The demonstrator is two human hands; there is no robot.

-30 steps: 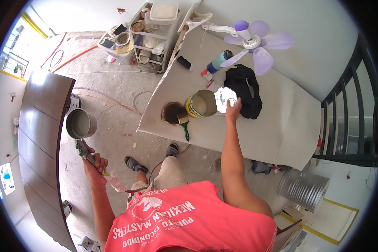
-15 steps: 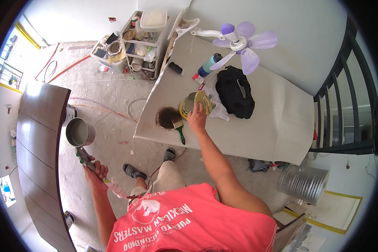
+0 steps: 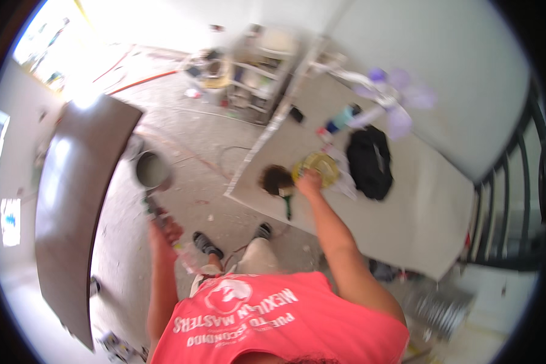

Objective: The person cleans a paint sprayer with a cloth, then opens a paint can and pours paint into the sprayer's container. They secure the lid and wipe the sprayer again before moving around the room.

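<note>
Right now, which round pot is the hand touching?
The yellow-rimmed round can on the grey table, under the right hand. The grey metal pot stands apart on the floor.

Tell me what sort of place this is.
Probably a room being painted or renovated: a paint can and brush on a sheet-covered table, a spattered bare concrete floor, cluttered shelves.
</note>
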